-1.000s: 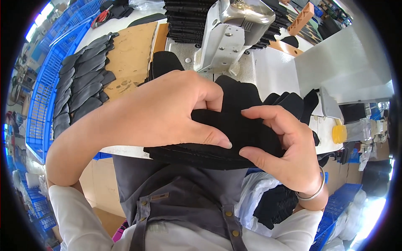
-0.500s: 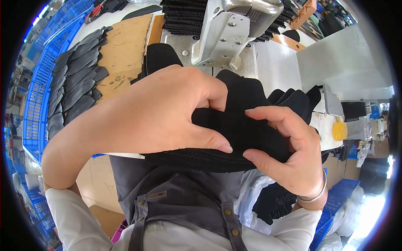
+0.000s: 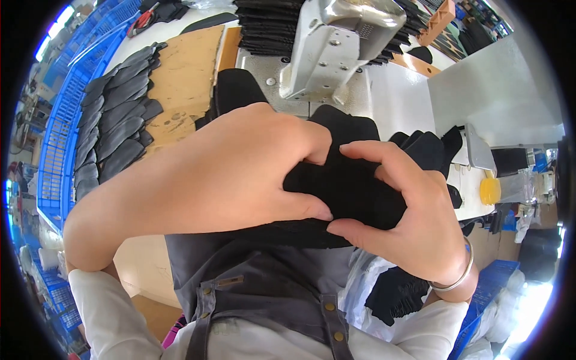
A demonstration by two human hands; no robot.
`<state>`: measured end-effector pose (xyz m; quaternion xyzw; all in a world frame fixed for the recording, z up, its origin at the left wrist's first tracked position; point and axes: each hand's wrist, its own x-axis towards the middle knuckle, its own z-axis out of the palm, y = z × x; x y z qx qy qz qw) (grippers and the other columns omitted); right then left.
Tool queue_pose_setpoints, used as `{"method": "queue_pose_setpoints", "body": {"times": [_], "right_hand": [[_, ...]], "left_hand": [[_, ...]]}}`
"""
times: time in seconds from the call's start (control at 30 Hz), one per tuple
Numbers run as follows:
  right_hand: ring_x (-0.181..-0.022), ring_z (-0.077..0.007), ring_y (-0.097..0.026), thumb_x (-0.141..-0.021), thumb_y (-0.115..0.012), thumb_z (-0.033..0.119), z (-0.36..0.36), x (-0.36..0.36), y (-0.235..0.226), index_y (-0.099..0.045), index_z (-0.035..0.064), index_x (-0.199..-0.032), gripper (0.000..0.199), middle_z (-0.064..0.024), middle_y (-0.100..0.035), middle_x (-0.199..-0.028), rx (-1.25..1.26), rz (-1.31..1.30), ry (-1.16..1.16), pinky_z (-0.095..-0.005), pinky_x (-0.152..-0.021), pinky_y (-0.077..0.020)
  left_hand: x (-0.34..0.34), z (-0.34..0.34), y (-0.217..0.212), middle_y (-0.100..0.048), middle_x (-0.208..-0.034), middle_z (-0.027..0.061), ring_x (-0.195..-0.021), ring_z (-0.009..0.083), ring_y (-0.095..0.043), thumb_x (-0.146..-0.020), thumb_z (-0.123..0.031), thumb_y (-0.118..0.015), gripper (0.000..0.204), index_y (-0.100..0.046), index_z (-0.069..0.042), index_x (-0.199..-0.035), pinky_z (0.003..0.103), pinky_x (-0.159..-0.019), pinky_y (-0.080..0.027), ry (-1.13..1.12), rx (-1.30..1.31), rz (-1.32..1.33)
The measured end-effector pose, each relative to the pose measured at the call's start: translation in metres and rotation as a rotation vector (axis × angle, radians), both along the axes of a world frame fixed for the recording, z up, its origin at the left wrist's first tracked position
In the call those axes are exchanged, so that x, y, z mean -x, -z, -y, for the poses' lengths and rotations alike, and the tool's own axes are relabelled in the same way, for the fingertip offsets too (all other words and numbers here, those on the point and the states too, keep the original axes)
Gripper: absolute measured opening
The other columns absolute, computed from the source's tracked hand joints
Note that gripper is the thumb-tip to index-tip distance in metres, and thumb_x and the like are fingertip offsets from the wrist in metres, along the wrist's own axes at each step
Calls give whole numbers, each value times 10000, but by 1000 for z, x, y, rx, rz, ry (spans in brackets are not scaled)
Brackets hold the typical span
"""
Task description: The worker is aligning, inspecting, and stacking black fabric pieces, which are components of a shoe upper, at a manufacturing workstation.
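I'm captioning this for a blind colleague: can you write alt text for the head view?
Both hands, the left hand and the right hand, grip a piece of black fabric close to the camera above a grey apron. Behind stand a silver sewing machine and a row of dark shoe pieces on the table.

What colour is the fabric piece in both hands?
Black, plain; the fabric piece shows clearly in the head view.

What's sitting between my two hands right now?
In the head view, a black fabric piece lies pinched between the left hand and the right hand.
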<state>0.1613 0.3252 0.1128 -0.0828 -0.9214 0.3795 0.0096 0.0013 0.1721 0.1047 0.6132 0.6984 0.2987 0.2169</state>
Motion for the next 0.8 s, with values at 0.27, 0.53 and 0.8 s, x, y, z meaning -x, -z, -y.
{"method": "queue_pose_setpoints", "body": {"times": [0.27, 0.53, 0.8], "right_hand": [[-691, -209, -581, -554, -798, 84, -1, 3, 6, -569, 39, -1153, 643, -110, -632, -932, -72, -114, -23, -263, -699, -473], [-688, -133, -551, -535, -782, 43, 3, 4, 6, -562, 18, -1161, 663, -84, -616, -871, -30, -86, 12, -244, -675, -443], [-804, -169, -619, -551, -795, 63, 3, 2, 4, -560, 19, -1166, 660, -98, -638, -932, -2, -35, 34, -256, -756, -467]], "left_hand": [[16, 4, -19, -505, -508, 76, -463, 251, -496, -790, -247, -731, 342, -502, -11, -697, 346, -467, -351, 60, 230, -152], [15, 12, -18, -525, -525, 79, -505, 275, -525, -803, -263, -720, 335, -510, -19, -710, 360, -491, -359, -6, 196, -81], [13, 14, -17, -575, -632, 79, -581, 275, -553, -784, -252, -733, 320, -509, -31, -722, 376, -530, -375, 4, 222, -31]]}}
